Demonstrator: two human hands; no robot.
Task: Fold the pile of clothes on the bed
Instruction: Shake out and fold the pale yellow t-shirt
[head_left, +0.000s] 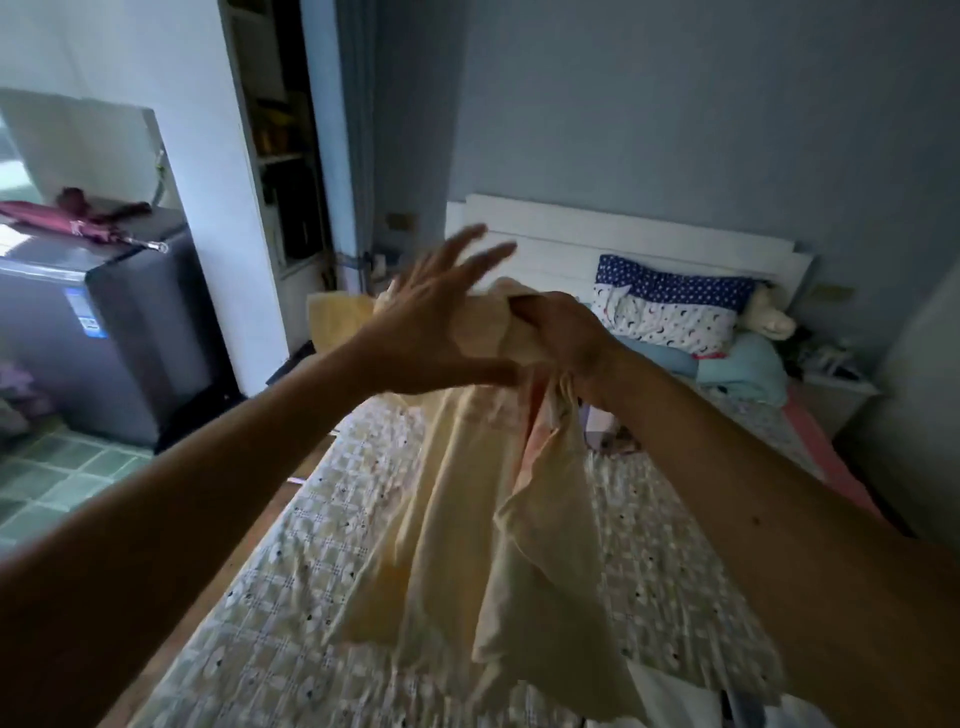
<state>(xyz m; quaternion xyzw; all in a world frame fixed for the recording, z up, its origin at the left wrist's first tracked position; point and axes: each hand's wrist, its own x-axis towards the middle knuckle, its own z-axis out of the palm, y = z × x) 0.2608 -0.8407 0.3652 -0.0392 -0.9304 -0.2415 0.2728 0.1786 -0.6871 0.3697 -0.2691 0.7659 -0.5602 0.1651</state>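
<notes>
A pale yellow garment hangs in the air over the bed. My right hand grips its bunched top, fingers curled round the cloth. Beside it on the left, my left hand has its fingers spread straight, and its palm lies against the garment's upper edge. The cloth drops in long folds down toward the patterned quilt. More clothes lie on the bed behind the garment, mostly hidden by it. White cloth shows at the bottom edge.
Pillows and a light blue blanket lie by the white headboard. A dark washing machine with a maroon umbrella on top stands at the left on green tiles. A white bedside table stands at the right.
</notes>
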